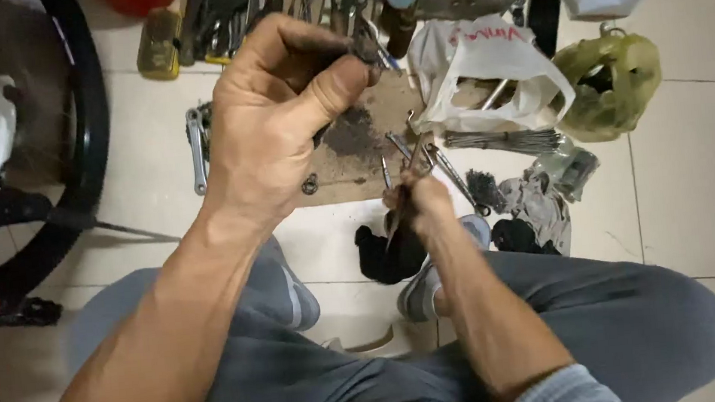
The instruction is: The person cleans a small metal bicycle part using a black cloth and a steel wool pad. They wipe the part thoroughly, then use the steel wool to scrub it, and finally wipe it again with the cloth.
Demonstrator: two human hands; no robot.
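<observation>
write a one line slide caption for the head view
Seated over a tiled floor, left hand pinches a small dark part while right hand holds pliers.

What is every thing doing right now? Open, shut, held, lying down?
Left hand: raised, shut on a small dark part.
Right hand: lower, shut on a thin metal tool.
White bag: open, slumped on the floor.
Green bag: crumpled, mouth open.
Wrench: lying flat on the tiles.
Wheel: standing at the left edge.
Black rag: bunched on the floor.
</observation>
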